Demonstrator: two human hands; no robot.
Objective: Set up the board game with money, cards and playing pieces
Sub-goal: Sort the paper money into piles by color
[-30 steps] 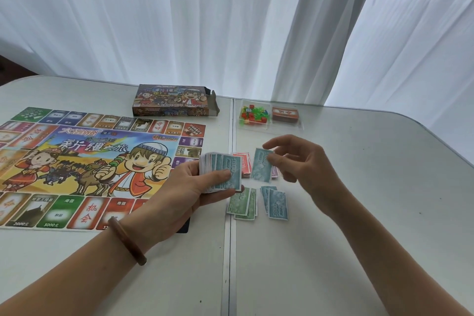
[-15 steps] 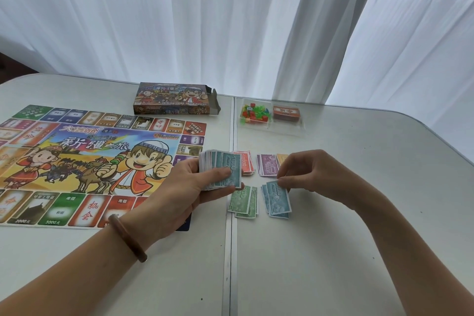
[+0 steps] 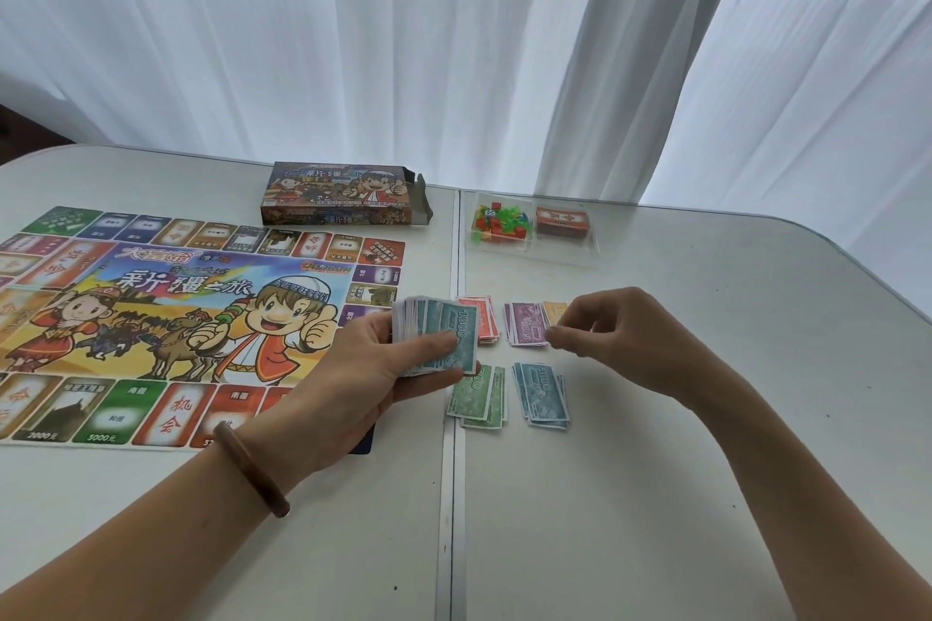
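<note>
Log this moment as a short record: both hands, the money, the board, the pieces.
left hand: holds money stack, blue 1000 note on top
right hand: fingers curled over purple pile; contents unclear
other piles: red pile, orange pile, green pile, blue pile
game board: flat, on the left
clear tray: playing pieces, card deck
</note>
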